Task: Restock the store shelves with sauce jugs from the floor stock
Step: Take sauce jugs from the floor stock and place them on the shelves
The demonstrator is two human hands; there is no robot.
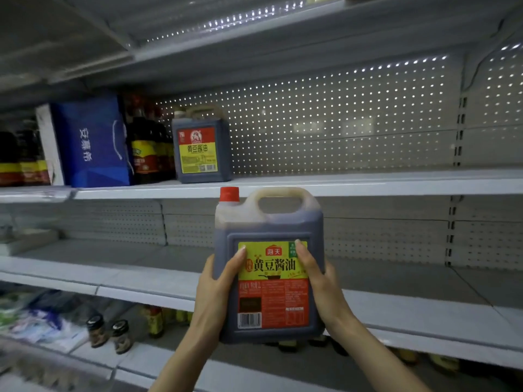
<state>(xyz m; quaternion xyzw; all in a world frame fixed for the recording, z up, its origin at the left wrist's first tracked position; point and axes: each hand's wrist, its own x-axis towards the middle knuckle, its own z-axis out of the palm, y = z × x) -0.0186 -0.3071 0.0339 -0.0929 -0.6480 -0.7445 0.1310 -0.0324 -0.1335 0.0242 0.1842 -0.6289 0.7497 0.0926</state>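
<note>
I hold a large dark sauce jug [268, 239] with a red cap and a yellow and red label upright in front of the shelves. My left hand [219, 281] grips its left side, thumb on the label. On the right side my right hand [317, 275] grips it, thumb also on the label. The jug's top is level with the edge of the upper shelf [353, 188]. A second, similar jug [201, 148] stands on that shelf, up and to the left.
Left of the shelved jug stand dark sauce bottles [147, 148] and a blue box [90, 142]. The middle shelf [113, 267] runs behind the held jug. Small jars [109, 332] and packets lie on the bottom shelf at left. Perforated back panels line the shelving.
</note>
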